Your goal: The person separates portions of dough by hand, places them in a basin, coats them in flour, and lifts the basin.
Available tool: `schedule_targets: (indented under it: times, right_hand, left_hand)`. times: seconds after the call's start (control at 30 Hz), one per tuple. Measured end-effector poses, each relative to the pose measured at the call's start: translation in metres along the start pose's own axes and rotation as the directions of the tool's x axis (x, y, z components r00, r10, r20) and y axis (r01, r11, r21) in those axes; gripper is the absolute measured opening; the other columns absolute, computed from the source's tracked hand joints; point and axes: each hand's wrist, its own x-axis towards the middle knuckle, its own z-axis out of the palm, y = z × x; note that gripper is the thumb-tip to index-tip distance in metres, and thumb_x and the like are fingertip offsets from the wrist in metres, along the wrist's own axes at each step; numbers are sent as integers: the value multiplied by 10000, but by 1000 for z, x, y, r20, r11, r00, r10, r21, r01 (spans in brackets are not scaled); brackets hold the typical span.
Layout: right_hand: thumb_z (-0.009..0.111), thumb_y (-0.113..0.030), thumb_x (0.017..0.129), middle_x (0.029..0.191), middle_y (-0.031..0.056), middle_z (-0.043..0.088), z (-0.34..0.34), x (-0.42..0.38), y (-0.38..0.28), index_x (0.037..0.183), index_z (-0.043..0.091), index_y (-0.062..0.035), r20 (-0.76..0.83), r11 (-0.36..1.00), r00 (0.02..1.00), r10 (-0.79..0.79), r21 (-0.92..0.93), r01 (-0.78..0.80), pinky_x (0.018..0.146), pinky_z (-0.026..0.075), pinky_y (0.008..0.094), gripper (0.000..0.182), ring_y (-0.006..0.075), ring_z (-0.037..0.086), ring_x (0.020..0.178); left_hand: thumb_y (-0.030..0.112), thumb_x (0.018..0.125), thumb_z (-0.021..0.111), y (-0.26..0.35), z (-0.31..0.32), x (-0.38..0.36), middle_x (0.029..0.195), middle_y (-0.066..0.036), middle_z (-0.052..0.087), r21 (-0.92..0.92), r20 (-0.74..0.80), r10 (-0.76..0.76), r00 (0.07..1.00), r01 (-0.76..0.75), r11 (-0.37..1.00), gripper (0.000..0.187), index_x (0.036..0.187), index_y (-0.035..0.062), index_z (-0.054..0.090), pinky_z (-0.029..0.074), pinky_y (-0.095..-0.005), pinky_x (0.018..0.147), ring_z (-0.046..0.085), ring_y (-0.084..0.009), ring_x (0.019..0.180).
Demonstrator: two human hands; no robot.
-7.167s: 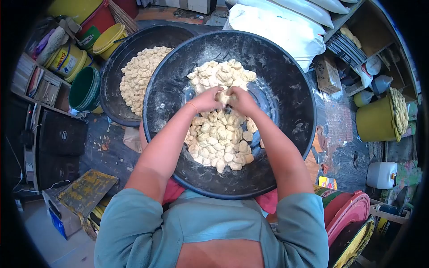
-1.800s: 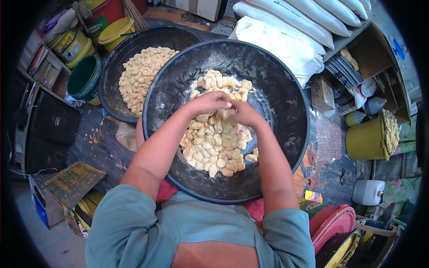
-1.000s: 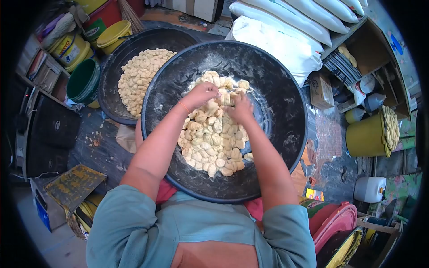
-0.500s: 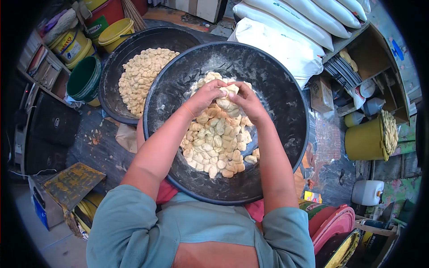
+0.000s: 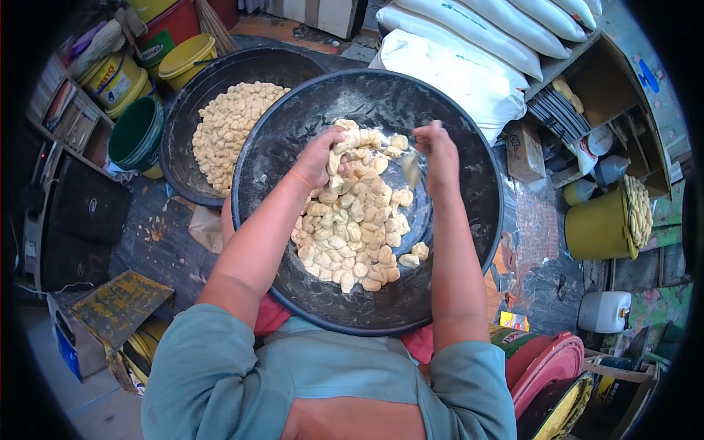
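Note:
A large black basin sits in front of me with a pile of pale dough pieces in it. My left hand is closed around a long strip of dough above the far part of the pile. Over the basin's right side, my right hand is raised, its fingers curled in and slightly blurred, with no dough visible in them. A blurred dough piece hangs in the air just left of that hand, apart from it. Two loose pieces lie near the pile's right edge.
Behind on the left, a second black basin holds many dough pieces. White sacks are stacked at the back right. A yellow bucket stands at right, a green bucket at left. A pink lid is at lower right.
My hands have moved apart from where they met over the dough. The right hand has swung right and up, and a dough piece has come away; the left keeps the strip.

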Motion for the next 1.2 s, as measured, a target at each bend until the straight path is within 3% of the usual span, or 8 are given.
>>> schedule_targets:
  times: [0.13, 0.23, 0.4, 0.5, 0.7, 0.8, 1.0, 1.2]
  right_hand:
    - [694, -208, 830, 1072, 94, 551, 43, -33, -12, 1061, 646, -66, 340, 949, 936, -88, -257, 183, 822, 471, 322, 275, 186, 549, 999]
    - [640, -127, 874, 1018, 74, 591, 44, -33, 0, 1097, 585, -35, 467, 906, 884, -23, -365, 217, 799, 506, 313, 248, 163, 587, 921]
    - [582, -87, 901, 943, 87, 636, 38, -16, -2, 1082, 607, -21, 58, 996, 995, -83, -10, 84, 721, 502, 287, 194, 161, 627, 810]
    - [561, -196, 928, 1170, 158, 566, 25, -11, 3, 1080, 615, 12, 242, 880, 941, -237, -357, 313, 912, 451, 374, 263, 234, 561, 1046]
    - [592, -271, 919, 1151, 130, 557, 54, -52, 10, 1236, 506, -1, 746, 939, 641, 178, -324, 116, 921, 435, 325, 425, 195, 550, 1059]
    - [601, -236, 914, 1081, 101, 585, 63, -42, 14, 1216, 483, -2, 724, 906, 550, 418, -379, -189, 839, 483, 313, 400, 187, 588, 982]
    - [655, -125, 869, 961, 86, 592, 56, -31, 3, 1190, 433, -31, 449, 954, 862, 236, 64, -294, 695, 516, 289, 401, 152, 603, 832]
    - [660, -43, 820, 952, 69, 590, 47, -29, -1, 1109, 470, -41, 408, 980, 910, 77, 138, -144, 615, 478, 252, 346, 118, 577, 790]
  left_hand:
    - [268, 953, 411, -10, 19, -9, 805, -33, 543, 136, 164, -60, 985, 38, 990, 207, 1076, 123, 491, 371, -191, 362, 496, -80, 534]
    - [381, 981, 402, -9, 32, -16, 803, -31, 559, 33, 17, -52, 999, 51, 998, 302, 1121, 130, 494, 369, -182, 365, 486, -73, 498]
    - [337, 1005, 397, -4, 19, -10, 620, -5, 464, 330, 97, -56, 994, 21, 944, 325, 1095, 41, 496, 339, -212, 361, 408, -68, 455]
    - [359, 1003, 405, -5, 18, -9, 632, 2, 462, 191, 134, -5, 991, -21, 981, 345, 1086, 40, 508, 335, -205, 367, 404, -72, 461]
    - [409, 991, 423, -3, 17, -13, 676, 0, 460, -250, 246, 208, 947, -146, 957, 372, 1055, 61, 538, 341, -195, 407, 419, -74, 516]
    - [401, 986, 442, 2, 5, -7, 682, -11, 459, -233, 127, 329, 936, -294, 927, 345, 1020, 77, 556, 360, -217, 431, 417, -87, 523]
    - [333, 942, 554, 7, 20, -10, 1045, -23, 572, 187, 30, 185, 982, -187, 964, 318, 1122, 71, 565, 477, -260, 761, 561, -115, 917]
    - [256, 906, 623, -2, 26, -12, 937, -7, 595, 314, 60, 65, 996, -81, 946, 268, 1102, 82, 571, 458, -228, 597, 555, -75, 748]
